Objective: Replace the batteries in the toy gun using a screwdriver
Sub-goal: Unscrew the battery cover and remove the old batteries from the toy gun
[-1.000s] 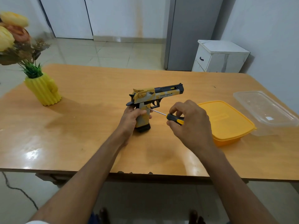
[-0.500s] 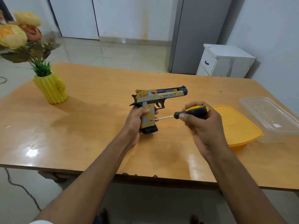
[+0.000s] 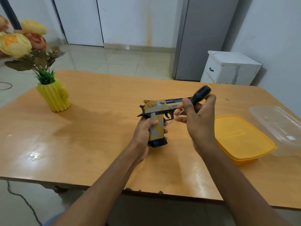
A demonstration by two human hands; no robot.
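Gripping the handle of a yellow, grey and black plastic toy gun [image 3: 158, 115], left hand [image 3: 145, 132] curled round the grip, thumb on the near side, fingertips showing at the right edge. Gun held upright above a glossy orange-brown wooden table [image 3: 97, 128], near its middle, barrel pointing right, black magazine base at the bottom, just above or on the tabletop; contact not determinable. Pinching a black-and-yellow-handled screwdriver [image 3: 199, 96], right hand [image 3: 197, 121] closed round the lower handle, handle end tilted up and to the right, thin metal shaft slanting down-left toward the front of the grip below the trigger guard. Tip seen at or just beside the grip; touching or not, not determinable. Hands close together, each clamped on its own item.

Noted elsewhere on the table: yellow rectangular plastic container lid [image 3: 241, 137] right of the hands, overlapping the near edge of a clear rectangular plastic container [image 3: 276, 124] at the far right; yellow ribbed cactus-shaped vase [image 3: 54, 97] holding yellow and orange artificial flowers [image 3: 21, 43] at the far left. White small cabinet [image 3: 228, 69] on the floor beyond the table, against the right wall
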